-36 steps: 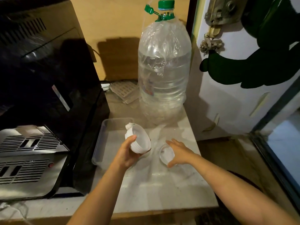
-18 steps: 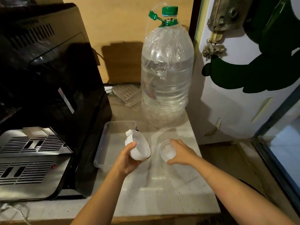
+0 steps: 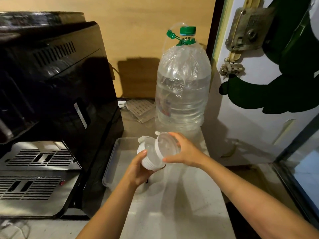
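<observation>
Here, both hands meet just in front of the large clear plastic water bottle with a green cap [image 3: 183,94], above the pale stone-look surface [image 3: 172,213] it stands on. The left hand [image 3: 138,171] holds a white ribbed round plastic container [image 3: 151,159] from below, its fingers [image 3: 143,153] curled round the ribbed wall, so the container is clear of the surface and tilted with its mouth turned up towards the bottle. The right hand [image 3: 187,150] grips a clear round plastic lid with a white rim [image 3: 166,146], fingers [image 3: 174,135] bent over the top edge and thumb under the lower edge, and holds it against the container's mouth (whether it is fully seated I cannot tell). A small white tab [image 3: 156,133] sticks out at the lid's top. In front of the bottle and to its left, a shallow clear rectangular plastic tray [image 3: 117,156] lies on the surface, partly behind the container. Further left of the bottle stands a glossy black machine with a metal grille [image 3: 60,87].
</observation>
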Demonstrator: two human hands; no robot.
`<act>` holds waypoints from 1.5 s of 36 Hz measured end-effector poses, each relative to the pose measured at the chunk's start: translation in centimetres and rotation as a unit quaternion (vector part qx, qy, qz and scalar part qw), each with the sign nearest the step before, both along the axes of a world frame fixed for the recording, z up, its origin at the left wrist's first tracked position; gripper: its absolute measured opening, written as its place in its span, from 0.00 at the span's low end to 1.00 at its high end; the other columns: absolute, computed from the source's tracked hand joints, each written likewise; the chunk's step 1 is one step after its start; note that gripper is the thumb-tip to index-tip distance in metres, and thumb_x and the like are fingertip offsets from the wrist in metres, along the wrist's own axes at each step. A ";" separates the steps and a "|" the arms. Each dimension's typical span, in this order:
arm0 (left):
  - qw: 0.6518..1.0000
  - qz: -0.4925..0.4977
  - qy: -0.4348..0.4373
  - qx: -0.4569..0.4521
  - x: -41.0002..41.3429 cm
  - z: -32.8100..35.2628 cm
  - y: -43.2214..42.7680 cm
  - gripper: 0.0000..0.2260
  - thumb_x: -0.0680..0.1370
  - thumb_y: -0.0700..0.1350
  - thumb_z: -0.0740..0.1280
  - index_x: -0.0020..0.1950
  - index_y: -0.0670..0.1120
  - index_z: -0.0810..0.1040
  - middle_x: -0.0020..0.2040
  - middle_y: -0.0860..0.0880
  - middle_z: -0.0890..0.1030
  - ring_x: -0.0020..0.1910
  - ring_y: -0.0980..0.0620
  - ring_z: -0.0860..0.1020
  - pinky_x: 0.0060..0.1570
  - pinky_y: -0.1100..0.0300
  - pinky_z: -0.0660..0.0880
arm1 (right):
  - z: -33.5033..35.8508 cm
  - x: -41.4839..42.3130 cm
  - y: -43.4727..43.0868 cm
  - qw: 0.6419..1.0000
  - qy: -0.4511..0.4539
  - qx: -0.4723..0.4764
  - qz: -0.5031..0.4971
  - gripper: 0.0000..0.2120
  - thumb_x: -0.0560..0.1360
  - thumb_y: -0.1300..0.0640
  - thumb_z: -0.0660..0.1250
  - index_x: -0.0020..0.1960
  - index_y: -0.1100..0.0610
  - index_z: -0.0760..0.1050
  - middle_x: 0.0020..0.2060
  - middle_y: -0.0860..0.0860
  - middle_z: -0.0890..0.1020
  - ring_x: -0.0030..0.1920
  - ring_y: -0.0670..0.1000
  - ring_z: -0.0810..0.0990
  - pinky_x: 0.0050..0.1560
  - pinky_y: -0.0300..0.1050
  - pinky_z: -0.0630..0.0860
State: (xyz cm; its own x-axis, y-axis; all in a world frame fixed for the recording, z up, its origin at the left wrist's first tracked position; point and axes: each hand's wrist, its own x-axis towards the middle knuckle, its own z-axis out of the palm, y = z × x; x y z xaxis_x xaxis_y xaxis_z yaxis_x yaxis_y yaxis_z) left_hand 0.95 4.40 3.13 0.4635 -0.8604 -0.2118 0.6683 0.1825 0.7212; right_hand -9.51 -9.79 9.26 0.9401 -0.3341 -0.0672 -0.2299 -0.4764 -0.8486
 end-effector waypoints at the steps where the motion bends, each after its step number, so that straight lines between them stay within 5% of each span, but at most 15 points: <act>1: 1.000 -0.003 -0.007 -0.004 0.1 0.1 0.0 0.45 0.42 0.55 0.84 0.56 0.45 0.76 0.47 0.43 0.83 0.43 0.47 0.83 0.36 0.54 0.83 | 0.1 0.2 0.3 1.000 0.000 -0.001 0.010 0.40 0.60 0.52 0.78 0.67 0.50 0.63 0.63 0.44 0.67 0.63 0.46 0.68 0.61 0.45 0.71; 8: 0.999 -0.029 -0.030 -0.014 0.1 0.8 0.0 0.44 0.43 0.55 0.84 0.55 0.46 0.76 0.44 0.45 0.85 0.41 0.49 0.85 0.39 0.53 0.84 | 0.7 0.8 1.5 0.998 -0.001 -0.019 0.053 0.40 0.65 0.55 0.76 0.71 0.50 0.59 0.61 0.43 0.65 0.61 0.44 0.67 0.60 0.45 0.72; 18: 0.998 -0.040 -0.048 0.006 0.5 1.4 0.1 0.43 0.45 0.55 0.84 0.56 0.45 0.76 0.42 0.47 0.87 0.41 0.51 0.85 0.40 0.54 0.84 | 1.2 1.7 1.8 0.994 0.004 -0.031 0.104 0.45 0.65 0.53 0.76 0.73 0.44 0.55 0.72 0.48 0.62 0.70 0.50 0.63 0.68 0.52 0.69; 27: 0.993 -0.018 -0.117 0.029 1.1 1.8 1.0 0.41 0.49 0.58 0.82 0.58 0.47 0.76 0.46 0.48 0.86 0.46 0.52 0.84 0.45 0.56 0.83 | 1.4 3.1 1.9 0.988 0.033 -0.032 0.149 0.46 0.66 0.55 0.75 0.74 0.42 0.50 0.76 0.47 0.54 0.75 0.50 0.57 0.72 0.47 0.62; 31: 0.981 0.034 -0.178 0.070 1.9 2.1 1.8 0.44 0.54 0.54 0.80 0.67 0.44 0.71 0.53 0.44 0.81 0.50 0.49 0.82 0.43 0.57 0.81 | 1.3 4.2 2.0 0.984 0.037 -0.055 0.164 0.47 0.66 0.55 0.75 0.74 0.43 0.49 0.77 0.45 0.49 0.75 0.49 0.53 0.68 0.42 0.60; 36: 0.938 0.102 -0.275 0.187 2.8 2.3 2.7 0.51 0.55 0.54 0.73 0.77 0.49 0.58 0.65 0.42 0.74 0.57 0.47 0.77 0.45 0.59 0.79 | 1.0 6.1 2.8 0.985 0.048 -0.010 0.166 0.43 0.68 0.53 0.73 0.75 0.49 0.52 0.75 0.48 0.59 0.74 0.49 0.58 0.67 0.41 0.60; 41: 0.857 0.157 -0.385 0.303 3.2 3.0 3.6 0.55 0.57 0.54 0.76 0.79 0.52 0.50 0.73 0.46 0.63 0.69 0.46 0.69 0.62 0.51 0.76 | 0.6 8.5 3.7 0.990 0.037 0.058 0.125 0.30 0.71 0.56 0.70 0.70 0.56 0.63 0.70 0.53 0.69 0.71 0.50 0.65 0.70 0.45 0.63; 43: 0.813 0.159 -0.431 0.357 3.6 3.0 3.8 0.54 0.62 0.50 0.78 0.79 0.52 0.47 0.76 0.45 0.56 0.74 0.44 0.62 0.70 0.48 0.69 | 0.4 9.4 4.0 0.991 0.034 0.065 0.113 0.28 0.72 0.58 0.70 0.69 0.57 0.65 0.68 0.53 0.70 0.68 0.47 0.67 0.66 0.40 0.65; 46: 0.775 0.143 -0.461 0.407 4.3 2.5 4.0 0.50 0.69 0.45 0.77 0.80 0.50 0.44 0.77 0.46 0.51 0.74 0.46 0.61 0.70 0.53 0.66 | 0.1 10.5 4.3 0.990 0.041 0.047 0.125 0.29 0.72 0.59 0.70 0.70 0.59 0.64 0.68 0.55 0.71 0.66 0.48 0.69 0.59 0.35 0.65; 54: 0.682 0.066 -0.532 0.498 5.8 0.0 4.4 0.50 0.69 0.51 0.75 0.79 0.44 0.44 0.76 0.44 0.54 0.74 0.44 0.62 0.69 0.55 0.65 | -2.8 12.8 4.6 0.983 0.102 -0.032 0.147 0.30 0.70 0.53 0.71 0.69 0.57 0.66 0.65 0.56 0.74 0.66 0.56 0.72 0.66 0.50 0.70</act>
